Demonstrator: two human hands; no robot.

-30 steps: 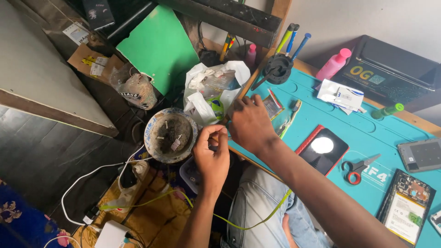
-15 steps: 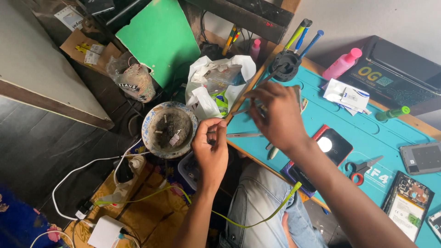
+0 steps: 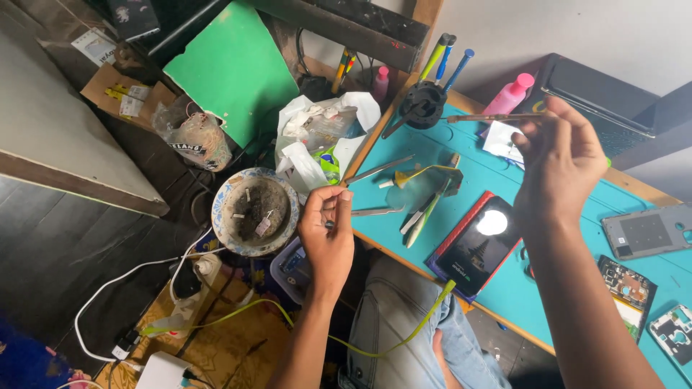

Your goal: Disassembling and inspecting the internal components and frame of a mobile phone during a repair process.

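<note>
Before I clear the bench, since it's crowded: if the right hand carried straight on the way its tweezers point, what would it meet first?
Probably the black round tool holder: the right hand aims its tweezers leftward at it, though depth is unclear.

Item pinched in left hand (image 3: 328, 234) too small — phone parts (image 3: 674, 335) cut off.

Phone-repair workshop: teal mat (image 3: 519, 288), tweezers (image 3: 378, 170), opened phones (image 3: 626, 285).

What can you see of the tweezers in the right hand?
The tweezers look like thin, bare metal, long and narrow. They lie almost level, raised above the teal mat, their pointed end aimed left toward the black tool holder. The right hand pinches their right end between thumb and fingers. Nothing else touches them; whether the tips grip anything is too small to tell.
</note>
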